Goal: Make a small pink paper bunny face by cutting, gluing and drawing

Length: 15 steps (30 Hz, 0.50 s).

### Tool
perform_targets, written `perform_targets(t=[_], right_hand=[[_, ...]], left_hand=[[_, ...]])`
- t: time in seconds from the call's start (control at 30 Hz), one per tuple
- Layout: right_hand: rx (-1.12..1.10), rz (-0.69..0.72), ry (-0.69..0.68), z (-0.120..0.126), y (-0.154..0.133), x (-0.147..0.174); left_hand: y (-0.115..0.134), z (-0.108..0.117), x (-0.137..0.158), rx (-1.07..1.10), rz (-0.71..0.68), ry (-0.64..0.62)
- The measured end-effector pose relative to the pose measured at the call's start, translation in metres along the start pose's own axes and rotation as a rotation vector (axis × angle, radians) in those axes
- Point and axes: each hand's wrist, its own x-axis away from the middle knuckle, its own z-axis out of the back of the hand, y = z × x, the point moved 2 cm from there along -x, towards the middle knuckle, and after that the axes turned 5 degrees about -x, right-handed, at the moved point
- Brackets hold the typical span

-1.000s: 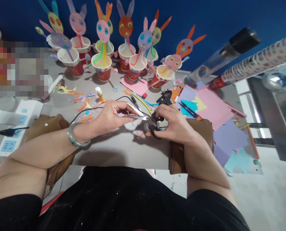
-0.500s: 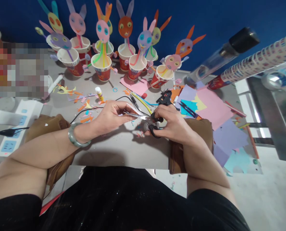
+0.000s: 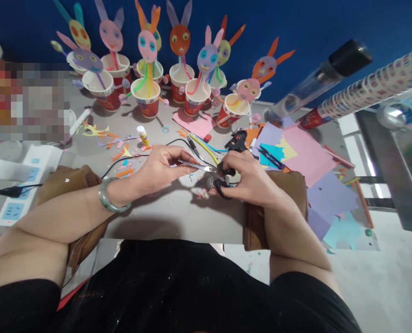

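My right hand [image 3: 245, 178] grips the black-handled scissors [image 3: 206, 168], its fingers in the loops and the metal blades pointing left. The blades lie nearly together, their tips reaching into the fingers of my left hand [image 3: 166, 169]. That hand is pinched closed near the tips; whatever it holds is mostly hidden by the fingers and too small to name. A jade-like bangle [image 3: 109, 195] circles the left wrist. Under the blades, small paper scraps lie on the table, and a clear round roll [image 3: 212, 183] sits partly behind the scissors.
Paper cups with rabbit-faced figures [image 3: 146, 99] stand along the blue wall. A glue stick [image 3: 143, 135], a black glue gun [image 3: 238, 140] and coloured paper sheets [image 3: 310, 152] lie beyond and right of my hands. A power strip [image 3: 28, 185] is at left; stacked cups [image 3: 365, 88] lean at right.
The scissor blades, spread apart half a second ago, have closed together. Both hands stay in nearly the same place.
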Motion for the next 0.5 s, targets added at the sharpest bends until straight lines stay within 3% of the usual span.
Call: perform_targets(t=[0.5], right_hand=[[-0.024, -0.019, 0.012, -0.0008, 0.0001, -0.0003]], left_hand=[[0.0013, -0.0008, 0.001, -0.016, 0.009, 0.021]])
